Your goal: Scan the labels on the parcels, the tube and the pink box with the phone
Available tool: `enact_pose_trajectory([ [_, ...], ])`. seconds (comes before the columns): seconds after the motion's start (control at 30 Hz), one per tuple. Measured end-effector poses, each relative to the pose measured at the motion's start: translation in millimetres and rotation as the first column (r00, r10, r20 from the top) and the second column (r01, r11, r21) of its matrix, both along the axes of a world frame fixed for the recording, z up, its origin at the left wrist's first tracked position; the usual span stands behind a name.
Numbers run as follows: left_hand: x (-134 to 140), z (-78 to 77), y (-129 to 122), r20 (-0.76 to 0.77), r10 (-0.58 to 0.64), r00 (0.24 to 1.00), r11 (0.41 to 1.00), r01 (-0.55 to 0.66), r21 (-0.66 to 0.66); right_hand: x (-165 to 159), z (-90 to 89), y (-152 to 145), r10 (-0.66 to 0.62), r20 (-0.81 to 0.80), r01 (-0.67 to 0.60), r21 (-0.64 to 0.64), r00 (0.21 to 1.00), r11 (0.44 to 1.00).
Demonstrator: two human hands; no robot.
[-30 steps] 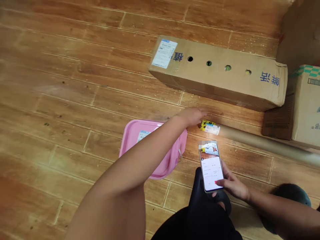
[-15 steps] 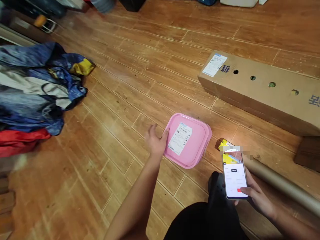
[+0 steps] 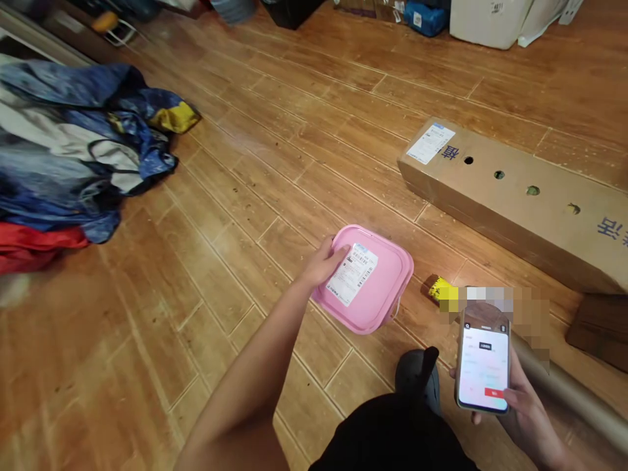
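Closest in, the right hand [image 3: 520,409] has the phone [image 3: 483,369] clasped upright, fingers wrapped round its back and the thumb laid on the lit screen near a red button; it sits lower and further right in view than half a second ago, when it hovered over the yellow-labelled end of the cardboard tube [image 3: 569,389]; a dark shoe [image 3: 417,376] pokes out just beside it. Now the change that matters: the left hand [image 3: 326,261], which a second ago reached out by the tube's end and half a second ago lay open at the near-left edge of the pink container [image 3: 366,278], has closed on that edge; thumb on top by the white shipping label [image 3: 353,273], the other fingers tucked under the rim where they cannot be seen; so I judge this a real grip and not a touch, the container in hand for handling. The forearm runs straight out from the lower left, wrist level, elbow low. The container itself sits on the wooden floor [image 3: 235,196], lid up, label facing the camera, between the person and the long cardboard box [image 3: 515,199] with its row of holes, well apart from it. Off to the left, a heap of blue and red bags [image 3: 73,157]; at the far edge, white boxes [image 3: 485,19].
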State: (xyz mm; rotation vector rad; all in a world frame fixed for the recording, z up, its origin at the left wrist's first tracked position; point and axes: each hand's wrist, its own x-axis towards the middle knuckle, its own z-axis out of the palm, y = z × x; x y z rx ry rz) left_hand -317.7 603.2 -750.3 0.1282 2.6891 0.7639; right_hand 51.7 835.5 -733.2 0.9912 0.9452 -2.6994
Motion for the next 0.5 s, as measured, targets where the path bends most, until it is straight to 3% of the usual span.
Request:
enact_pose_trajectory([
  [0.13, -3.2, -18.8, -16.4, 0.092, 0.107, 0.99, 0.982, -0.12, 0.143, 3.3, -4.5, 3.0, 0.023, 0.016, -0.023, 0.009, 1.0, 1.0],
  [0.2, 14.6, -21.6, -14.0, 0.102, 0.222, 0.97, 0.955, -0.237, 0.177, 2.1, -5.6, 3.5, 0.046, 0.014, -0.046, 0.026, 0.999, 0.999],
  [0.27, 43.2, -22.0, -11.7, 0.147, 0.375, 0.915, 0.889, -0.4, 0.223, -1.4, -4.8, 5.3, 0.084, 0.017, -0.084, 0.035, 0.996, 0.996],
  [0.33, 78.1, -22.5, -9.9, 0.237, 0.551, 0.8, 0.753, -0.599, 0.271, -8.3, -1.2, 9.3, 0.133, 0.007, -0.133, 0.035, 0.991, 0.991],
  [0.4, 111.9, -23.8, -6.8, 0.336, 0.684, 0.648, 0.578, -0.762, 0.292, -18.8, 5.3, 14.7, 0.213, -0.019, -0.212, 0.017, 0.977, 0.977],
  [0.5, 144.0, -22.6, 1.9, 0.479, 0.743, 0.467, 0.347, -0.881, 0.322, -38.3, 19.5, 20.6, 0.369, -0.036, -0.37, -0.023, 0.929, 0.929],
])
